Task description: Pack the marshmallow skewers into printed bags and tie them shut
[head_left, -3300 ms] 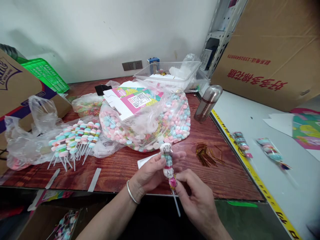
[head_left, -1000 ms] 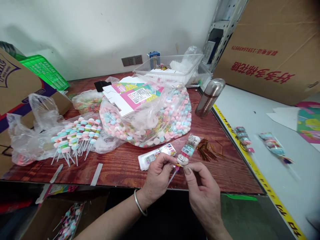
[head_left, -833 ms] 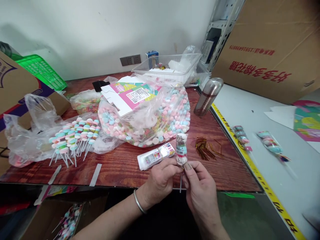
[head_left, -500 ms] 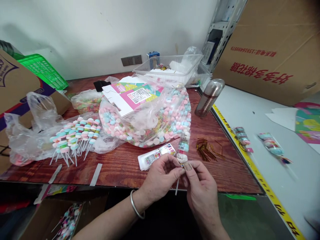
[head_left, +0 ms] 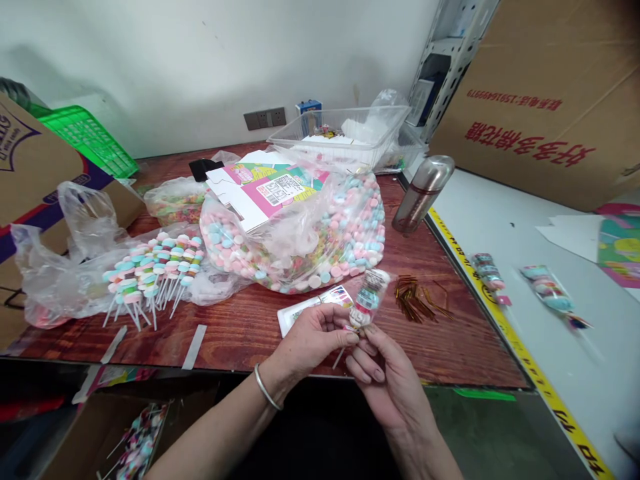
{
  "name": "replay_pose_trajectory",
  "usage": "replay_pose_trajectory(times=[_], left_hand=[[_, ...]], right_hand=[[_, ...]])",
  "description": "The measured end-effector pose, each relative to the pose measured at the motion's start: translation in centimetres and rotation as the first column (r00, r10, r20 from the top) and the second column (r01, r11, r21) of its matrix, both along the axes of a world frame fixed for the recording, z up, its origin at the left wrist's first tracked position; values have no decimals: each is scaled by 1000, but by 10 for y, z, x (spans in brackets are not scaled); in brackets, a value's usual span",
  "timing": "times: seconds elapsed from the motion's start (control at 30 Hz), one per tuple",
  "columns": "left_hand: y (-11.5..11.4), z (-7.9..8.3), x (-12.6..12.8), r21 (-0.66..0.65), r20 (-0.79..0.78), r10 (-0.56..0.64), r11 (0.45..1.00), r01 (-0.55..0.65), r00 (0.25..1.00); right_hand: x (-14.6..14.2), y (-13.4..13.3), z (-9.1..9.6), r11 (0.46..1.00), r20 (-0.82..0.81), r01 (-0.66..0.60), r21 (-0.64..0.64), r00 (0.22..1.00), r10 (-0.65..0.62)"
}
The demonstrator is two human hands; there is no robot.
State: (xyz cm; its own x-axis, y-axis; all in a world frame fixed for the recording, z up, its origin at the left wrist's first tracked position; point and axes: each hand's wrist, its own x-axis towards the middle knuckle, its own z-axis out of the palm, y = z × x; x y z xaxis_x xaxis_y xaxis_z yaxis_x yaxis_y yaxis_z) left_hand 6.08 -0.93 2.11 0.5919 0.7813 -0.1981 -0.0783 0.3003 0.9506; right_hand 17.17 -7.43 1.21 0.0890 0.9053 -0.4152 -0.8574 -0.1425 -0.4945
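My left hand [head_left: 313, 341] is closed around the stick and lower end of a bagged marshmallow skewer [head_left: 370, 298], which leans to the right with its candy end up. My right hand [head_left: 387, 373], palm partly turned up, pinches with thumb and forefinger at the bag's gathered neck. A bit of gold twist tie shows there, mostly hidden by the fingers. Just behind my left hand lies a stack of printed clear bags [head_left: 293, 319]. Loose gold twist ties [head_left: 411, 303] are spread to the right of the skewer.
Unwrapped marshmallow skewers [head_left: 155, 263] lie on plastic at left. A big bag of marshmallows [head_left: 360, 230] carries printed cards [head_left: 263, 190]. A metal flask [head_left: 424, 193] stands near the yellow tape [head_left: 505, 313]; two bagged skewers [head_left: 547, 288] lie beyond. An open carton [head_left: 80, 433] sits below.
The bagged skewer has tipped from nearly upright toward the right, its stick swinging left. My right hand has rolled palm-up, with its fingers now curled below the neck.
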Motion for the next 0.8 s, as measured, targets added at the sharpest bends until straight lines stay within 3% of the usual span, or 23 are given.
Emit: replay_pose_trajectory(times=[0.03, 0.1, 0.2, 0.27, 0.37, 0.43, 0.47, 0.5, 0.53, 0.6, 0.63, 0.67, 0.73, 0.8], left_hand=[[0, 0, -2, 51, -28, 12, 999, -11, 1000], [-2, 0, -5, 312, -140, 115, 948, -67, 983], [-10, 2, -10, 674, -225, 236, 739, -24, 945], [-15, 4, -17, 732, -212, 225, 681, 2, 951], [-18, 7, -44, 699, -158, 242, 712, -65, 957], [-18, 4, -80, 668, -127, 387, 714, -210, 913], [-19, 0, -105, 651, -116, 513, 686, -325, 850], [-21, -6, -135, 633, -124, 661, 626, -454, 740], [-27, -14, -167, 611, -148, 802, 535, -584, 579], [-48, -31, -235, 580, -267, 957, 255, -774, 115], [-65, -41, -266, 602, -379, 915, 133, -787, -136], [-83, -49, -293, 618, -430, 863, 66, -783, -267], [-124, -66, -333, 626, -511, 761, 10, -780, -400], [-160, -82, -354, 628, -600, 640, 6, -778, -479]], right_hand=[[-1, 0, -2, 1000, 0, 5, -13, 1000, -5], [-2, 1, -6, 999, 10, 16, -35, 1000, -16], [-6, 4, -11, 999, 31, -5, -37, 1000, 6], [-12, 6, -11, 997, 60, -78, -16, 995, 78], [-26, 9, -7, 977, 169, -215, -15, 962, 214], [-36, 10, -5, 952, 269, -305, -31, 915, 302], [-40, 11, -4, 938, 311, -344, -34, 888, 337], [-42, 12, -4, 926, 344, -376, -32, 865, 364], [-43, 14, -6, 917, 371, -399, -27, 848, 380], [-41, 20, -10, 910, 423, -413, -19, 822, 382], [-38, 23, -12, 910, 460, -415, -18, 804, 376], [-34, 27, -14, 914, 499, -406, -15, 789, 358], [-24, 32, -16, 935, 581, -354, 6, 762, 285], [-11, 35, -16, 970, 695, -240, 40, 704, 146]])
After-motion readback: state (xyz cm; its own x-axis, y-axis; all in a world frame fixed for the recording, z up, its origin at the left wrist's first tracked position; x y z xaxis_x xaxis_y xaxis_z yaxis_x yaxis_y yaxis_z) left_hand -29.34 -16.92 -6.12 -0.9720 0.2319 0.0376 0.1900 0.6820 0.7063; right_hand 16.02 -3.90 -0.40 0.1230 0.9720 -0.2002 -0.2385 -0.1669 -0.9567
